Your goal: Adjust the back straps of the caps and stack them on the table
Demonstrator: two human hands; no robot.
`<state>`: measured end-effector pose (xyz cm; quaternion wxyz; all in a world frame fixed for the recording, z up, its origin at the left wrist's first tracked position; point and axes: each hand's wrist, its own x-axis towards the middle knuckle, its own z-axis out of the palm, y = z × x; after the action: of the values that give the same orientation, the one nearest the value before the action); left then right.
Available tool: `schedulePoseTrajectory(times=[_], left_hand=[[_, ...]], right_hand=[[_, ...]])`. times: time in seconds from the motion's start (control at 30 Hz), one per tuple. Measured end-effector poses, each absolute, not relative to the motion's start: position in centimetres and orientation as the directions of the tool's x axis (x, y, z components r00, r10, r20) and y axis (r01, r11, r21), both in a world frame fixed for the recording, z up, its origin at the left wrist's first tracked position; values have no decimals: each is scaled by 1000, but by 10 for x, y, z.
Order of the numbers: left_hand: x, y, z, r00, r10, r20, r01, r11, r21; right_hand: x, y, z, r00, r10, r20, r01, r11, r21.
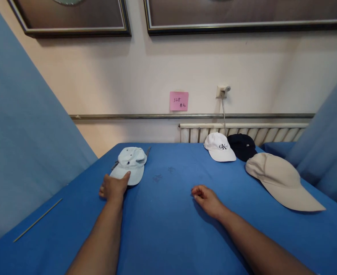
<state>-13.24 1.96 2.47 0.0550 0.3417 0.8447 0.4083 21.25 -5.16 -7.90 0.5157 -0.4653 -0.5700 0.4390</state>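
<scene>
Right of centre, a white cap [219, 147] shows letters resembling "CK"; above, a pink note [179, 101] begins "32". A black cap [241, 146] and beige cap [283, 179] sit farther right. Left of centre, the left hand [114, 187] touches the pale-blue cap's [132, 158] brim, clamped or not I cannot tell; the right hand [207, 199] curls loosely, half-open.

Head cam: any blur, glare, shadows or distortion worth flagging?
Head view: left hand and right hand show no obvious motion blur; head view: soft shadow below the right forearm, dim ones on the wall, no strong glare on the blue cloth; head view: tan cap looks stretched toward the right edge, probably wide-angle distortion.
</scene>
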Motion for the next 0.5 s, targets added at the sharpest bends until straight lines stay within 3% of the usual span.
schedulePoseTrajectory(times=[0.1,0.23,0.37,0.5], left_hand=[[-123,16,28,-726,621,296,603,368,707],[-92,11,29,-549,640,537,725,45,687],[-59,6,19,-402,820,408,536,-150,831],[-39,0,13,-185,876,445,518,-298,802]], right_hand=[[215,-50,-78,-61,985,158,49,161,-986],[215,-49,-76,-92,983,160,28,163,-986],[213,-48,-75,-76,987,141,18,143,-990],[214,-41,-79,28,998,64,51,63,-997]])
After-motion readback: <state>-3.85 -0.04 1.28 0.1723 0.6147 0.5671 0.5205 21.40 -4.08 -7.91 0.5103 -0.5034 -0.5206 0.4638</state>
